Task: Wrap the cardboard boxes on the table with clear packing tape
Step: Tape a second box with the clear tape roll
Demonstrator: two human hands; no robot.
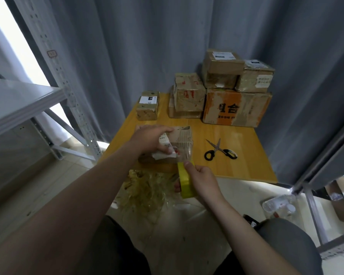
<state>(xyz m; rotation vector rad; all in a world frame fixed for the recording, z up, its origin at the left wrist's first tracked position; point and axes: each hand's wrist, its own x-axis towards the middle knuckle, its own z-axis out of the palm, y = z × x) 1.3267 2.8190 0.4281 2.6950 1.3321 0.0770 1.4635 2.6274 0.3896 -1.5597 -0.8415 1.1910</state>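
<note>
We pin the seemingly light, stiff box under our flat left hand, right-hand fingers clasping the tape roll.

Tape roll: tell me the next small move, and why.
Probably pull the tape roll down past the box edge: the right hand grips it just off that near edge, clear tape already spans the top, and the left hand pins the box.

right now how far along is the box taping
Mid-job. The left hand presses the small brown cardboard box while the right hand holds the yellow tape roll, clear tape stretched onto it. The stacked boxes behind look glossy, perhaps already taped. Black-handled scissors lie untouched; cutting remains.
</note>
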